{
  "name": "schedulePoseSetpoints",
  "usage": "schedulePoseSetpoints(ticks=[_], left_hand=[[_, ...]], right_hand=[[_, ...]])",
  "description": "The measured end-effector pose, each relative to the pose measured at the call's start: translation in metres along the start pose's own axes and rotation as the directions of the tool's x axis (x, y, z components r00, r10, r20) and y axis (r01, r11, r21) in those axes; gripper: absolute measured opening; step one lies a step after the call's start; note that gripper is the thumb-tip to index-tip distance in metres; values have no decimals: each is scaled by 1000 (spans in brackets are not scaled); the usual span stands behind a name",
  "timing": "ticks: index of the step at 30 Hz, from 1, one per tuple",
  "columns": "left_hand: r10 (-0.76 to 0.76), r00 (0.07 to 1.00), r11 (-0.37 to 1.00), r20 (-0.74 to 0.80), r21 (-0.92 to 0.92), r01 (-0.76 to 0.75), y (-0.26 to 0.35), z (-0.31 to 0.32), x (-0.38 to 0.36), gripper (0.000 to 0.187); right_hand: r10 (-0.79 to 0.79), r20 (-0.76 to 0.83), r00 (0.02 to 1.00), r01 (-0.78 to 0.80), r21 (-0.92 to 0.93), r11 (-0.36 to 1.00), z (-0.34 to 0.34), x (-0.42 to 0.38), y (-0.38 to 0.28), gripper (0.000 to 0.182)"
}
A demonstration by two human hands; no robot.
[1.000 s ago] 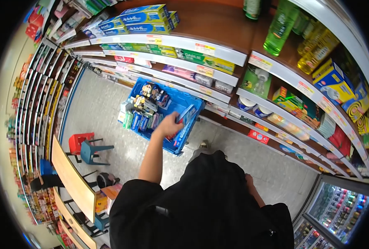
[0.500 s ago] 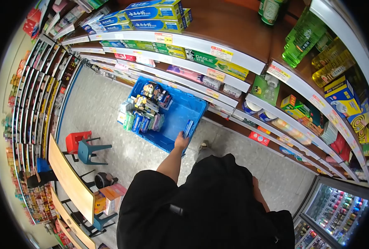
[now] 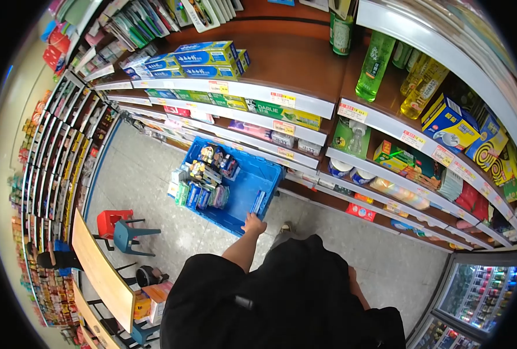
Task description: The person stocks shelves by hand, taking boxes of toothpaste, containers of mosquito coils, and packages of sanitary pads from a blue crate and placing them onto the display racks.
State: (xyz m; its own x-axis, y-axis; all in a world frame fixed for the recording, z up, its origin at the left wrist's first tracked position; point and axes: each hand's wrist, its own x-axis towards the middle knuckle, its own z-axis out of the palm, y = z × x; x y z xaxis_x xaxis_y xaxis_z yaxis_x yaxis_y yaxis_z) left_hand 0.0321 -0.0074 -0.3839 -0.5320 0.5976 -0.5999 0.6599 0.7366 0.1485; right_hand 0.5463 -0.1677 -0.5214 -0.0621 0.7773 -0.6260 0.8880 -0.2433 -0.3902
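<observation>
A blue plastic crate (image 3: 244, 168) stands beside the lower shelves. Its left part holds several packaged items (image 3: 203, 177), some in dark packs, others in blue, white and green. A small blue box (image 3: 258, 202) lies inside near the crate's right wall. My left hand (image 3: 253, 223) is at the crate's near right edge, just below that box, with its fingers apart and nothing in them. Only part of my right arm shows at my right side; the hand is hard to make out against the dark clothing.
Shelves (image 3: 305, 102) of toothpaste, bottles and boxes run along the far side and right. A glass-door fridge (image 3: 479, 291) stands at lower right. A red stool (image 3: 112, 223), a teal stool (image 3: 135, 235) and a wooden table (image 3: 101, 264) are left. A person (image 3: 57, 259) is at far left.
My left hand has let go of the small blue box and drawn back to the crate's edge. The view has shifted, so the upper shelves show more.
</observation>
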Motion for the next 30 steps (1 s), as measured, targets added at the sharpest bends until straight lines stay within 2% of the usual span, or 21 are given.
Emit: schedulePoseSetpoints(ticks=[4, 7, 9, 10, 11, 13, 14, 15, 17, 19, 20, 22, 23, 24, 27, 29, 30], left_hand=[[5, 998, 1000, 64, -3, -5, -1, -17, -8, 69], [139, 990, 990, 17, -40, -138, -24, 7, -5, 55], [254, 965, 967, 59, -13, -254, -39, 32, -20, 51], [308, 948, 951, 81, 1, -309, -47, 46, -29, 50], [368, 919, 923, 142, 61, -379, -58, 67, -33, 48], [294, 896, 944, 333, 45, -326, -67, 97, -54, 48], [231, 931, 962, 283, 79, -263, -67, 103, -74, 46], [206, 954, 965, 220, 118, -236, -58, 86, -100, 44], [201, 941, 968, 272, 89, -233, -61, 66, -103, 44], [235, 916, 956, 325, 93, -278, -69, 57, -85, 42], [251, 901, 949, 355, 93, -301, -74, 54, -76, 41], [359, 879, 914, 314, 71, -399, -75, 46, -67, 39], [417, 867, 892, 272, 62, -449, -69, 39, -65, 37], [507, 826, 854, 247, -9, -521, -60, 28, -64, 35], [724, 682, 688, 109, -186, -701, -18, -20, -76, 28], [806, 592, 565, -30, -263, -782, 21, -76, -85, 24], [823, 522, 471, -223, -245, -848, 39, -107, -84, 25]], right_hand=[[1, -87, 996, 4, 59, 998, 20, 7, 16, 32], [23, -32, 999, -20, 85, 996, 10, -1, -1, 32], [-88, -12, 996, 89, 23, 996, 3, -9, -14, 30], [-48, 19, 999, 48, 20, 999, 8, -4, -14, 30], [-36, 61, 997, 37, -12, 999, 0, -8, -26, 30], [-10, 143, 990, 20, -69, 997, -22, -18, -59, 29], [-111, 52, 992, 108, 63, 992, -17, -13, -57, 25], [-160, -5, 987, 160, 84, 984, -18, -7, -68, 24], [-244, -130, 961, 259, 109, 960, -51, 3, -115, 21], [-333, -268, 904, 399, 250, 882, -122, 5, -205, 21], [-419, -344, 840, 502, 202, 841, -156, 13, -246, 22], [-602, -604, 523, 788, 72, 612, -258, -10, -359, 20], [-614, -654, 442, 830, 38, 557, -303, -28, -407, 23], [-673, -721, 166, 866, -221, 449, -346, -38, -449, 23], [-658, -732, -175, 751, -532, 392, -428, -48, -537, 29], [-697, -697, -168, 631, -619, 467, -461, -46, -585, 44], [-731, -668, -139, 581, -653, 486, -471, -40, -603, 54]])
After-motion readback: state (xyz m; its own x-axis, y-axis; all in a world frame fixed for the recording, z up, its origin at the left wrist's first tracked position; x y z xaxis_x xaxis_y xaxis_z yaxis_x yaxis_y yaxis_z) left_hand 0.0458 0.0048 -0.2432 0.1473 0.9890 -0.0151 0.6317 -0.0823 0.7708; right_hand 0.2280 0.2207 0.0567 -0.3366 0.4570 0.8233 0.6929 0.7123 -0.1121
